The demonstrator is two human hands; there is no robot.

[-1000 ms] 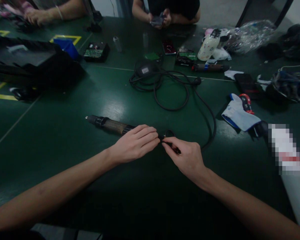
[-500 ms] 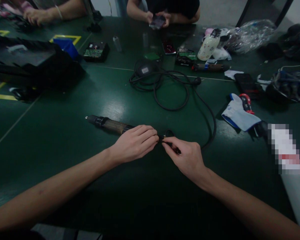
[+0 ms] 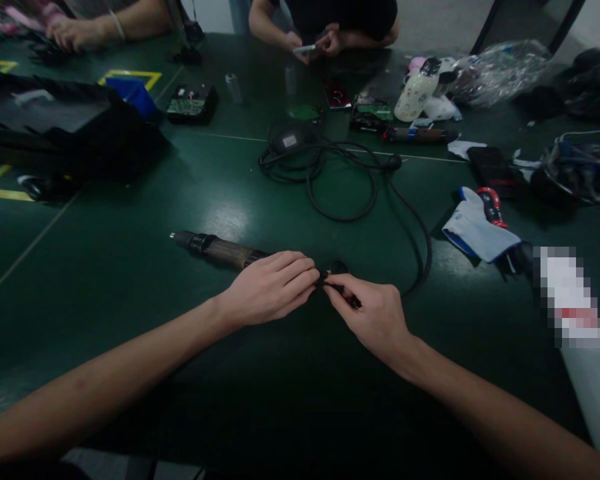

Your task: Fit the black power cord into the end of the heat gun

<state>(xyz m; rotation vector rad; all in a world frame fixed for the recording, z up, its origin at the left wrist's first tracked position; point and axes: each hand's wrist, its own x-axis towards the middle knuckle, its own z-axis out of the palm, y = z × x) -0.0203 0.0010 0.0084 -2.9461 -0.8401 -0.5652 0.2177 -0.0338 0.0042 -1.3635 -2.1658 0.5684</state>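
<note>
An electric screwdriver with a dark body lies on the green table, its bit toward the left. My left hand is closed over its rear end, hiding that part. Close beside it, my right hand pinches the end of a black cable at the screwdriver's tail. Whether the cable end sits in the screwdriver cannot be made out behind my fingers. The cable runs from there in loops to a black power adapter with a white label.
A black bin stands at the left. Glove, bottle, crumpled plastic and a second screwdriver lie to the right. Circuit-board units sit farther back. Across the table one person holds a phone; another's hand works at far left.
My hands and the screwdriver hold almost the same place. The cable near my right fingertips has shifted slightly. Across the table, the person has tilted the phone.
</note>
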